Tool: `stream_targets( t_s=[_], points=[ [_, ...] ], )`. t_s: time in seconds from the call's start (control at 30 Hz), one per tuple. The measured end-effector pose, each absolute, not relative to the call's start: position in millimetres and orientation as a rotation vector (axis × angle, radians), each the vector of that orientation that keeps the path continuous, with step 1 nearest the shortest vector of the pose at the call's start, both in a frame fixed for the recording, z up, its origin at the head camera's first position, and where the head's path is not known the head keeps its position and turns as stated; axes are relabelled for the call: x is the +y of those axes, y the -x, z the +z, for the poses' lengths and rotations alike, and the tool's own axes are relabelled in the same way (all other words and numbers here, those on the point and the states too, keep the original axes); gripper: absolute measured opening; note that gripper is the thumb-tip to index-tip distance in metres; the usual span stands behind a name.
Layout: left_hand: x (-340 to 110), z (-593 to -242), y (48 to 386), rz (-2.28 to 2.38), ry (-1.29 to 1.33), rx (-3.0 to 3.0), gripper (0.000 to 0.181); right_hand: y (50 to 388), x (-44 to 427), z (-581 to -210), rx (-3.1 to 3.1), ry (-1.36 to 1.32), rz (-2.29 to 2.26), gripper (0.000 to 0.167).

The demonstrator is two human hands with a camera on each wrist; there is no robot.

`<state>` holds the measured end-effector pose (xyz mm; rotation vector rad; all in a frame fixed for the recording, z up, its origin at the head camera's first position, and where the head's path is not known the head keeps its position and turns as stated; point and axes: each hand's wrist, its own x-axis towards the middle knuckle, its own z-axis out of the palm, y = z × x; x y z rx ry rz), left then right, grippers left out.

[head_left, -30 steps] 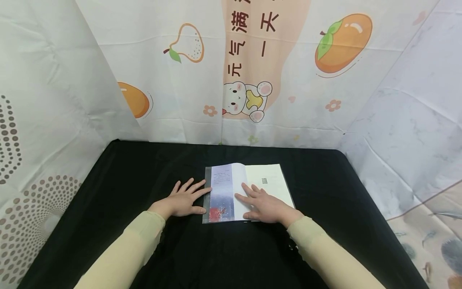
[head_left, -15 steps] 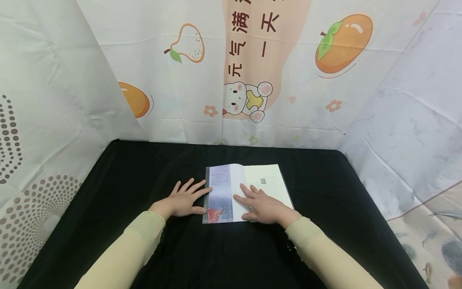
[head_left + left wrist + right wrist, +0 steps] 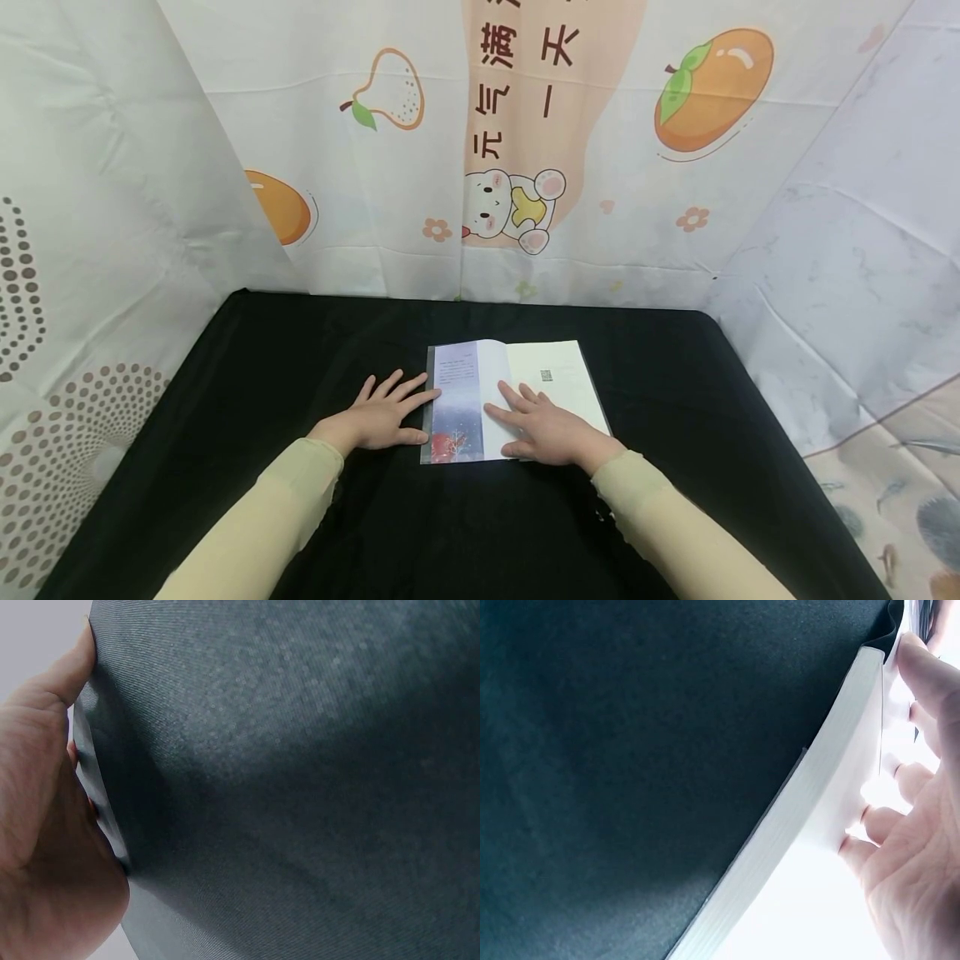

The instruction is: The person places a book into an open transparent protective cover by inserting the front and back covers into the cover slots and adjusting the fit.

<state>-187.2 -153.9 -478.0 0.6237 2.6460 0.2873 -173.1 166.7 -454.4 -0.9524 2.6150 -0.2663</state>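
An open book lies on the black cloth, a purple flap with a red tree picture at its left and a cream page with a small printed square at its right. My left hand is spread flat, thumb and a fingertip at the clear cover edge. My right hand rests with spread fingers across the white strip and the right page. In the right wrist view, the thick page block shows beside my right hand. The left wrist view shows my left hand against dark cloth.
Black cloth covers the table. Behind it hangs a white curtain with fruit and bear prints. A dotted cloth stands at the left, and a marbled white cloth at the right.
Since the earliest frame, my right hand has shifted very slightly left, and the flap and right page have moved slightly left with it. My left hand has stayed in place.
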Motion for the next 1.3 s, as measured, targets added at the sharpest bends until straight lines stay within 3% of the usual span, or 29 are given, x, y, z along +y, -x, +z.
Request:
stream_targets(
  t_s=[1.3],
  points=[
    [-154.6,-480.3,187.8,0.336,-0.61,2.63,0.083,170.8,160.8,-456.2,2.637,0.94,-0.187,0.068]
  ],
)
